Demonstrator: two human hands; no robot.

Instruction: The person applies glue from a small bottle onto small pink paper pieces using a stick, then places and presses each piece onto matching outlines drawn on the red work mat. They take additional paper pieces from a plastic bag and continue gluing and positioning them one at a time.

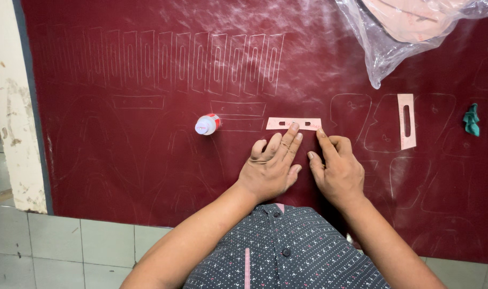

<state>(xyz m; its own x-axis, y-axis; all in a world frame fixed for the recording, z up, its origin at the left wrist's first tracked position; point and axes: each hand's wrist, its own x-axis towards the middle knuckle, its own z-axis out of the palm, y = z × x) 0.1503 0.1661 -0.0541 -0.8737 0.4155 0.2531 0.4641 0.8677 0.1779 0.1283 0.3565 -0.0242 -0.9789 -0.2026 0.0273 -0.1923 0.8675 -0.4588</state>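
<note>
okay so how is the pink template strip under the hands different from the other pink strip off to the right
The pink strip under the hands lies crosswise on the maroon sheet; the strip to the right lies lengthwise. The left hand and right hand press fingertips on the first; the second lies untouched. The second has one long slot; the first shows smaller cutouts. Both are flat, pale pink pieces.

On the sheet, the bottle lies left of the strip; template, rag right; bag beyond.

A dark red leather sheet, chalk-marked with traced outlines, covers the work surface. Left of it stands a scuffed cream wall post; below it lie pale grey floor tiles.
</note>
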